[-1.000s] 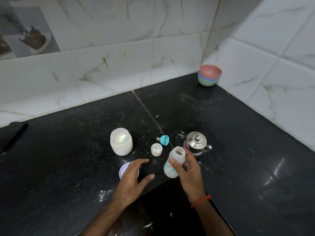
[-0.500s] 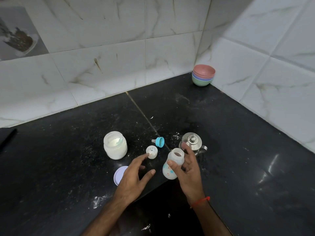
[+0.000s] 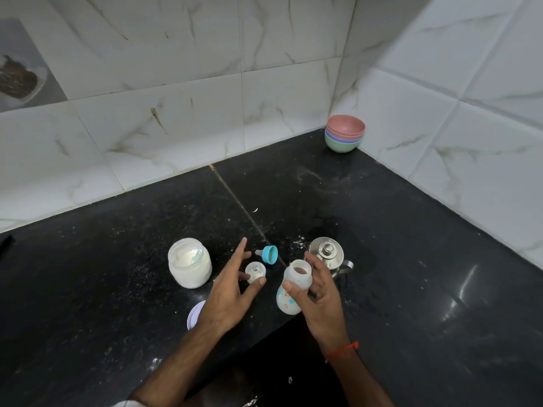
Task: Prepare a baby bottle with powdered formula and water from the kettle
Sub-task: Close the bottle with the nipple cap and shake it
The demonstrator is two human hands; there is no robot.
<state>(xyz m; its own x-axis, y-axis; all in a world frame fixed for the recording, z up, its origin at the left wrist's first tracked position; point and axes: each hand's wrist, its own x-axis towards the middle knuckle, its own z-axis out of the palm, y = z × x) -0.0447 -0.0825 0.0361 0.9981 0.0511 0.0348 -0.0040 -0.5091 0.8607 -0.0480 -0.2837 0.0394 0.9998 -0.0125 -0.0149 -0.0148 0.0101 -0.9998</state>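
Head view, left to right: our open glass jar of white formula powder (image 3: 189, 263) stands on the black table (image 3: 88, 289); our left hand (image 3: 232, 292) reaches fingers spread, holding nothing, toward the blue-ringed teat (image 3: 268, 254); our right hand (image 3: 318, 298) grips the uncapped translucent baby bottle (image 3: 293, 286). Capping likely follows.

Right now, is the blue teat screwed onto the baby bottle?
No, the blue teat lies on the counter while the baby bottle stands open-mouthed.
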